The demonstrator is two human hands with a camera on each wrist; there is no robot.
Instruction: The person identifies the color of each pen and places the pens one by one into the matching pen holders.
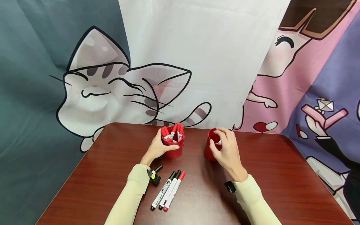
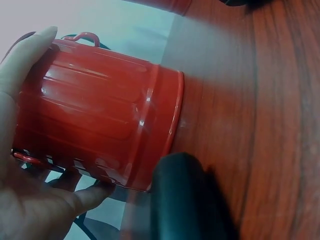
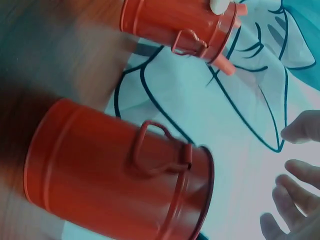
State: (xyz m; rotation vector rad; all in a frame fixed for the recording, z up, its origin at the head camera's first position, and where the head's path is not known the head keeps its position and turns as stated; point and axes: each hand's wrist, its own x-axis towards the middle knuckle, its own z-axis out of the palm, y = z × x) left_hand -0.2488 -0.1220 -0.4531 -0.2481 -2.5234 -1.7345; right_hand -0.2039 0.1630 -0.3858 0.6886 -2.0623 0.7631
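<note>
My left hand (image 1: 159,147) grips a red metal bucket (image 1: 174,153) holding several red-capped markers (image 1: 172,131). In the left wrist view the thumb lies along one side of this bucket (image 2: 100,110), with the other fingers round the opposite side. Over the mouth of a second red bucket (image 1: 208,151), to the right, is my right hand (image 1: 228,150), its fingers spread and loosely bent. Something small and white shows inside that bucket, partly behind the hand. In the right wrist view the fingers (image 3: 295,200) are apart from the second bucket's rim (image 3: 207,185) and hold nothing.
Three markers lie side by side nearer me: two black-capped markers (image 1: 162,191) (image 1: 169,190) and a red-capped marker (image 1: 175,191). A black cap (image 1: 158,169) pokes out beside the left wrist. Behind the brown table (image 1: 107,175) hangs a cartoon cloth (image 1: 197,47).
</note>
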